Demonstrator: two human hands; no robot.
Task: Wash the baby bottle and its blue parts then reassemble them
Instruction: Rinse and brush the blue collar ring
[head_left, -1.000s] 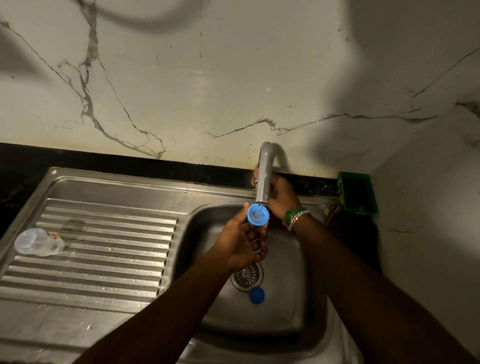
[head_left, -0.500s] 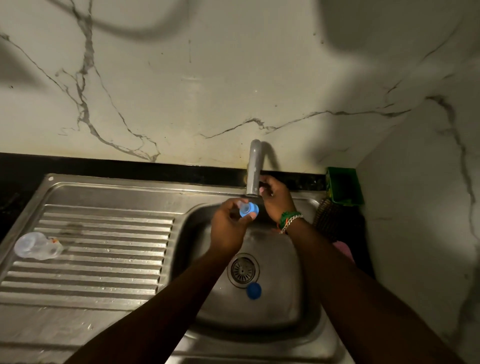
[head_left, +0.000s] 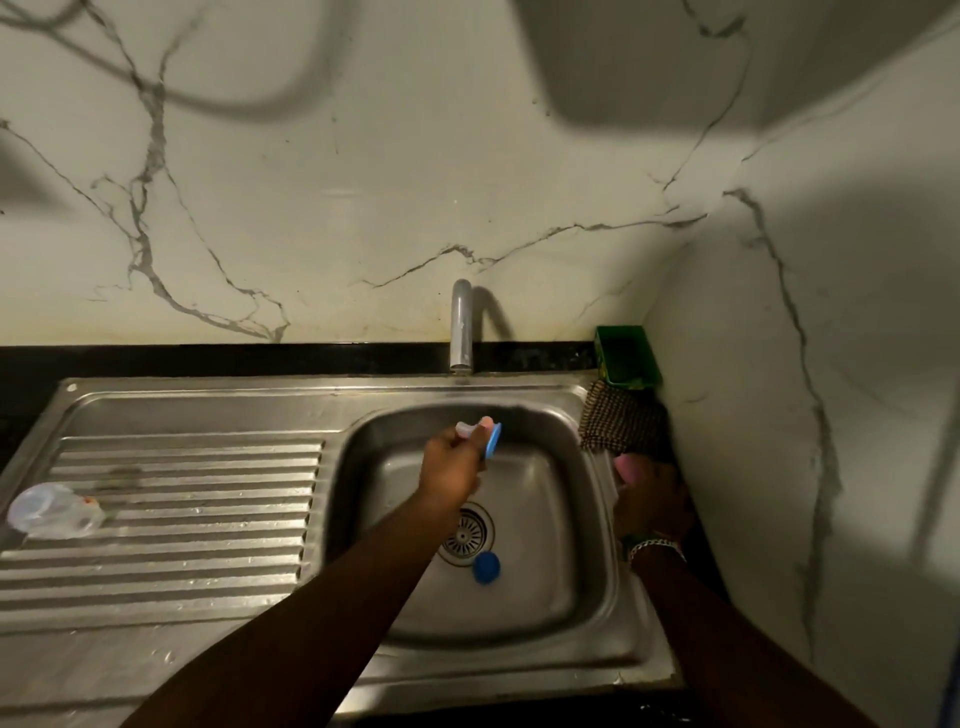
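Blue ring (head_left: 493, 440) with teat pinched in my left hand (head_left: 453, 467) over the sink (head_left: 587, 519); right hand (head_left: 652, 499) grips something pink (head_left: 628, 466) at its right rim.

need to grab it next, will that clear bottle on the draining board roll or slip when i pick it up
The bottle lies on its side across the ribbed draining board, so the ribs probably check rolling until it is nudged. It looks like thin clear plastic, likely light and fairly stiff. Droplets glint on the board, so it may be wet and slippery.
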